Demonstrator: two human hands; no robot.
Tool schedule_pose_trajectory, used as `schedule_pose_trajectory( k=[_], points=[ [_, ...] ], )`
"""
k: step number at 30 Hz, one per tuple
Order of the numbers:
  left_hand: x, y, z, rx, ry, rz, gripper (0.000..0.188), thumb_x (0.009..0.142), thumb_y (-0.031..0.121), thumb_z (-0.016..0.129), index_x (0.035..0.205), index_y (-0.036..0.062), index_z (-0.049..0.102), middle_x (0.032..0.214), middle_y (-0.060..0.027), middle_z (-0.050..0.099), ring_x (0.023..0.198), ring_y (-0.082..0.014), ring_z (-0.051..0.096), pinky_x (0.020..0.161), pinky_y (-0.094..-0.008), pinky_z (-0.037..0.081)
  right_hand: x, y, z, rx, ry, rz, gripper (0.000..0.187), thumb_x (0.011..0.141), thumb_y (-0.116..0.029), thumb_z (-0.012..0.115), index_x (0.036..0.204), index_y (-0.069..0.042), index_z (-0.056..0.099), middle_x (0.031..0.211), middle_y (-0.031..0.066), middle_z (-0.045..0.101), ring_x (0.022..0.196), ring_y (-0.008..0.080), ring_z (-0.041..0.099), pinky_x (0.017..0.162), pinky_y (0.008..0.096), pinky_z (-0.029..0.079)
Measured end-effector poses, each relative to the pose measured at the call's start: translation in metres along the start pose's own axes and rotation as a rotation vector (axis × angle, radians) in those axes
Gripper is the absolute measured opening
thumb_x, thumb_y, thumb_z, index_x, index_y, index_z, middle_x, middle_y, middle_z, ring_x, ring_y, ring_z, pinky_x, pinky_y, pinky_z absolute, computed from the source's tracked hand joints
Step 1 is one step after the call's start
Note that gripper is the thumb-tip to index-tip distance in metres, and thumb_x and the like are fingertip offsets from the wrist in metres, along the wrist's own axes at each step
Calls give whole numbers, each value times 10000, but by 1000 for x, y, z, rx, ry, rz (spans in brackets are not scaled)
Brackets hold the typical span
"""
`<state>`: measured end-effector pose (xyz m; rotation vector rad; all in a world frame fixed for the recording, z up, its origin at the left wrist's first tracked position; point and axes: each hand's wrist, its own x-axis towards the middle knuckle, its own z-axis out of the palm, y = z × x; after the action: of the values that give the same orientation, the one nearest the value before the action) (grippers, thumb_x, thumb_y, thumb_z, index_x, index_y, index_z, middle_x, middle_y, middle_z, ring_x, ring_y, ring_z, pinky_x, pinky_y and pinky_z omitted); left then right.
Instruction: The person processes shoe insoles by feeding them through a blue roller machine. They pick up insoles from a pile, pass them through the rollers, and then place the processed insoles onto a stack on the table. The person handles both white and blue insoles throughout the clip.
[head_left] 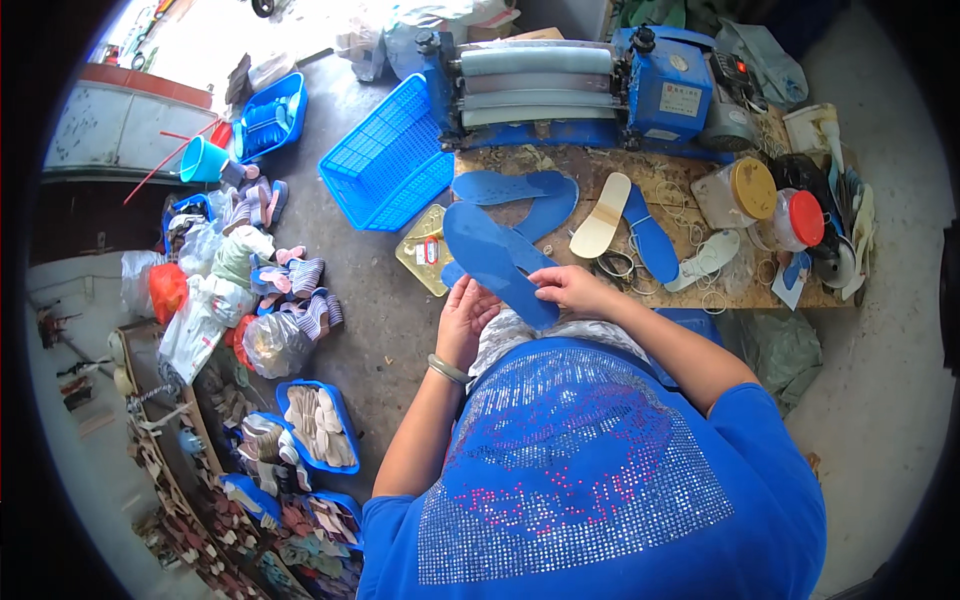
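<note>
A blue shoe insole is held slantwise in front of me, at the near edge of the wooden workbench. My left hand is closed on its left edge, with some fingertips hidden behind it. On the other edge, my right hand pinches it between thumb and fingers. More blue insoles lie overlapping on the bench just beyond. To their right are a cream insole, another blue insole and a pale grey insole.
A blue roller machine stands along the bench's far side. At right are a yellow-lidded jar and a red-lidded jar. Left of the bench are a blue basket and a yellowish tray. Shoes and bags cover the floor farther left.
</note>
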<state>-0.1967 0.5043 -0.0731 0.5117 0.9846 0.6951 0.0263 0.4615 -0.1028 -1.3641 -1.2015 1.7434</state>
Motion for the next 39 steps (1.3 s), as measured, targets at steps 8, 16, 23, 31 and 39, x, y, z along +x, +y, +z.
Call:
schedule_pose_trajectory(
  k=[8, 16, 23, 31, 39],
  points=[
    [-15, 15, 11, -116, 30, 62, 245, 924, 222, 526, 1128, 93, 491, 1023, -54, 621, 871, -161, 632, 718, -285, 543, -9, -18, -4, 164, -53, 16, 338, 864, -163, 596, 1170, -23, 565, 1004, 56, 622, 909, 108, 571, 783, 259, 472],
    [-10, 13, 4, -134, 55, 74, 246, 926, 225, 523, 1124, 86, 484, 1002, -82, 603, 862, -177, 630, 686, -272, 545, -26, 4, -17, 462, 11, 148, 343, 831, -147, 644, 1147, -40, 566, 884, 2, 617, 726, 73, 571, 651, 209, 482],
    [-3, 23, -22, 11, 82, 20, 434, 927, 288, 515, 1288, 72, 404, 1077, -121, 569, 904, -196, 627, 727, -285, 549, -3, 6, -54, 588, 380, 71, 278, 857, -123, 602, 1130, -80, 580, 872, -21, 626, 712, 65, 578, 621, 203, 476],
    [-15, 15, -124, 284, 325, -83, 417, 917, 297, 534, 1275, 110, 430, 1057, -80, 583, 868, -163, 622, 689, -262, 513, 44, -16, -103, 608, 530, 34, 239, 878, -120, 564, 1115, -88, 566, 873, -7, 644, 707, 68, 609, 577, 169, 473],
    [-59, -24, -207, 458, 409, -296, 423, 898, 218, 565, 1264, 55, 427, 1078, -79, 570, 889, -166, 603, 762, -292, 506, 65, -17, -107, 607, 571, 64, 237, 880, -120, 557, 1114, -86, 570, 871, -5, 646, 713, 75, 611, 588, 181, 477]
  ],
)
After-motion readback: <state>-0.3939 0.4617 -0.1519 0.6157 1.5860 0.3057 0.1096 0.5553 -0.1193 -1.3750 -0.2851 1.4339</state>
